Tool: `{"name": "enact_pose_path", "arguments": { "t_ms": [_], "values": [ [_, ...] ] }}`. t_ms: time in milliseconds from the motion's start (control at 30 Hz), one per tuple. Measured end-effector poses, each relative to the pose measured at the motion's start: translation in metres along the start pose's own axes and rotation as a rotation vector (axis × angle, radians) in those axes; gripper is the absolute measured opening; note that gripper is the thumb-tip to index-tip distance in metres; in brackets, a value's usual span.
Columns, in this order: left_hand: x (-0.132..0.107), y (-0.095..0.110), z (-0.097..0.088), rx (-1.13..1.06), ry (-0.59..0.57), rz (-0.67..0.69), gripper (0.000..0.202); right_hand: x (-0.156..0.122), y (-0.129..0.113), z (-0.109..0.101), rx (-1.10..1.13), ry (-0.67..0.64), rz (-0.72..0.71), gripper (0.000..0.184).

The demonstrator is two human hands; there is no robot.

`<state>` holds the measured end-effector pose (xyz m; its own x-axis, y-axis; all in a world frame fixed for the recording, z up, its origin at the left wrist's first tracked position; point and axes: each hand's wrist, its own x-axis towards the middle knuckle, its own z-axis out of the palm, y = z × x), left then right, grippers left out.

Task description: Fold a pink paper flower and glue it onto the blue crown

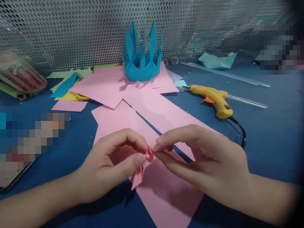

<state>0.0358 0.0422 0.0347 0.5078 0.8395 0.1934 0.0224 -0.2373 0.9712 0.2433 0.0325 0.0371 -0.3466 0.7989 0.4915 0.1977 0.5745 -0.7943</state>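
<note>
Between my two hands is a small piece of folded pink paper [139,178], held above pink sheets. My left hand [114,161] pinches it between thumb and forefinger, and a pointed pleated end hangs down below those fingers. On its right side, my right hand [201,158] grips a small fold with thumb and fingertips. Part of the paper is hidden behind the fingers. Under both hands lie overlapping pink paper sheets [171,190]. A blue folded-paper crown [142,74] with tall points stands upright on the pink paper at the back.
A yellow glue gun [211,95] lies at right, its black cord [243,133] running toward me. Clear glue sticks [228,74] and a folded teal paper [218,60] are behind it. Coloured paper scraps [64,85] and a clear container [22,72] sit at left. A perforated metal panel [71,34] stands behind.
</note>
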Motion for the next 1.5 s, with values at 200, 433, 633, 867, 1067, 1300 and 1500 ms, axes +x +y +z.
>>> {"name": "enact_pose_path", "arguments": {
  "t_ms": [200, 433, 633, 867, 1067, 1300, 1500],
  "values": [
    [0.004, 0.003, 0.000, -0.054, 0.010, -0.212, 0.005, -0.001, -0.001, 0.000, 0.001, -0.108, -0.045, 0.029],
    [0.005, 0.004, -0.004, -0.092, 0.005, -0.227, 0.007, -0.001, 0.004, -0.001, 0.142, -0.136, 0.005, 0.025],
    [0.002, 0.002, -0.002, 0.100, 0.002, -0.072, 0.009, -0.001, 0.006, 0.000, 0.196, -0.155, 0.066, 0.022],
    [-0.005, -0.003, -0.001, 0.411, -0.057, 0.091, 0.014, 0.004, 0.005, -0.006, 0.181, -0.279, 0.161, 0.020],
    [-0.006, -0.002, -0.002, 0.429, -0.266, 0.036, 0.015, 0.006, 0.004, -0.005, 0.300, -0.359, 0.327, 0.028],
    [-0.003, 0.006, -0.001, 0.385, -0.319, -0.133, 0.017, 0.006, 0.004, 0.000, 0.520, -0.338, 0.504, 0.028],
    [0.001, 0.005, -0.001, 0.083, -0.180, -0.286, 0.013, 0.005, 0.006, 0.003, 0.510, -0.218, 0.449, 0.027]
  ]
}}
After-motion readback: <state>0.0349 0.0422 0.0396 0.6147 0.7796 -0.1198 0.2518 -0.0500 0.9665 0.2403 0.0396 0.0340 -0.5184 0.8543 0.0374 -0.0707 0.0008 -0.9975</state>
